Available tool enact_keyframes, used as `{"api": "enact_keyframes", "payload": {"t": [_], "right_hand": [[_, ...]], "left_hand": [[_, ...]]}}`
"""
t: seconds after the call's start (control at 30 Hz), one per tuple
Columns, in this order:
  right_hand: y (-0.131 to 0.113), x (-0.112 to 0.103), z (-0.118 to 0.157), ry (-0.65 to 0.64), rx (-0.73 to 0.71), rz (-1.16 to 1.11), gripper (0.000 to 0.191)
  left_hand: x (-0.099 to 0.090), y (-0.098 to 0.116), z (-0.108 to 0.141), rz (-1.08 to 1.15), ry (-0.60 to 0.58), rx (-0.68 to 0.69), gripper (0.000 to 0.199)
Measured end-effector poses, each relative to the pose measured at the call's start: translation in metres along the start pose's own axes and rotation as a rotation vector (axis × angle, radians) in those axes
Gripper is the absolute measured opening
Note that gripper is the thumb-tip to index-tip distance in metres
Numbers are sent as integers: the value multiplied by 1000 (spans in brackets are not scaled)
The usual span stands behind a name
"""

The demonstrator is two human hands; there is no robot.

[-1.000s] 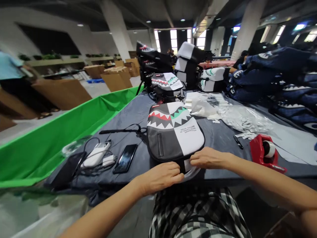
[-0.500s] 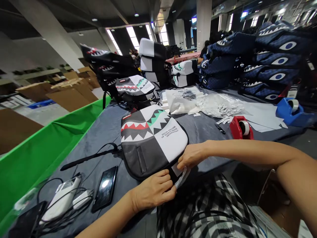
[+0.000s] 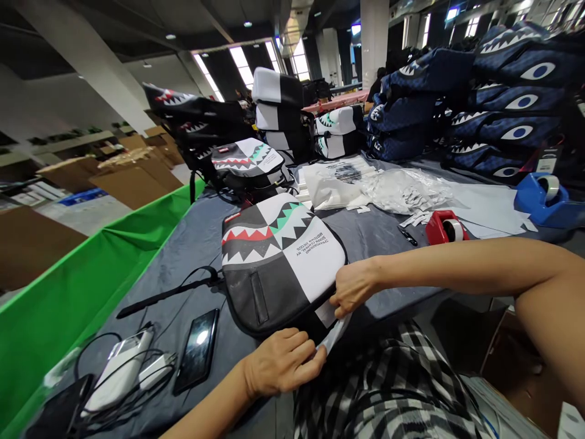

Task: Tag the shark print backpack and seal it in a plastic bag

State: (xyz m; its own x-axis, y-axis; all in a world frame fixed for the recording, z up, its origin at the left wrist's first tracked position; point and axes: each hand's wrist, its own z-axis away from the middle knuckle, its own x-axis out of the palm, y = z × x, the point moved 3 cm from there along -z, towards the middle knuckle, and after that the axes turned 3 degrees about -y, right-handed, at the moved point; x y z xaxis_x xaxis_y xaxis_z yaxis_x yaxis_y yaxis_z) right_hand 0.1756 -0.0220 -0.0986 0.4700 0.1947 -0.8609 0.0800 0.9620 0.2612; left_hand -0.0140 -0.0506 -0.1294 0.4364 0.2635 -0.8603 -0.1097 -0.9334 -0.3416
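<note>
Two hands: my left hand (image 3: 286,361) pinches narrow on a pale strip (image 3: 337,334); my right hand (image 3: 355,285) has its fingers bunched at the bag's edge, and I cannot tell what they hold.
Shark-mouth bag (image 3: 274,268): flat just beyond my grip, its near edge between my hands.
Lettering (image 3: 314,242): beyond my right fingers, reading SPRAYGROUND, SHARK CENTRAL, NY, MIDTOWN, then a code too small to trust.
Red label (image 3: 233,216): at the bag's far left corner, unreadable.
Phone (image 3: 197,350): left of my left hand, reflecting light.
Red tape dispenser (image 3: 445,226): beyond my right forearm.
Hang tag (image 3: 546,160): far right, on stacked blue bags (image 3: 512,119), print illegible.
</note>
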Motion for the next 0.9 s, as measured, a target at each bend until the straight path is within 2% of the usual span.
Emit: {"api": "enact_keyframes", "payload": {"t": [0.17, 0.3, 0.37, 0.43, 0.57, 0.7, 0.77, 0.83, 0.9], "right_hand": [[0, 2, 3, 50, -10, 47, 20], [-1, 16, 11, 103, 62, -9, 19], [-2, 26, 16, 174, 107, -26, 15], [-7, 38, 22, 295, 141, -5, 12], [-24, 61, 28, 637, 246, 127, 12], [-47, 86, 20, 997, 487, 208, 18], [-57, 100, 12, 1093, 598, 175, 18], [-63, 113, 2, 1129, 681, 107, 18], [-68, 122, -7, 1155, 755, 20, 17]], "left_hand": [[-1, 4, 3, 4, -6, -35, 6], [-1, 17, 5, 43, -8, -103, 23], [-1, 26, 7, 11, 8, -163, 29], [-1, 33, 8, -38, 34, -201, 29], [4, 43, 12, -88, 51, -219, 27], [8, 47, 19, -92, -45, -190, 32], [7, 48, 23, -78, -104, -166, 33], [3, 48, 23, -36, -144, -148, 33], [-1, 47, 17, 14, -87, -181, 27]]}}
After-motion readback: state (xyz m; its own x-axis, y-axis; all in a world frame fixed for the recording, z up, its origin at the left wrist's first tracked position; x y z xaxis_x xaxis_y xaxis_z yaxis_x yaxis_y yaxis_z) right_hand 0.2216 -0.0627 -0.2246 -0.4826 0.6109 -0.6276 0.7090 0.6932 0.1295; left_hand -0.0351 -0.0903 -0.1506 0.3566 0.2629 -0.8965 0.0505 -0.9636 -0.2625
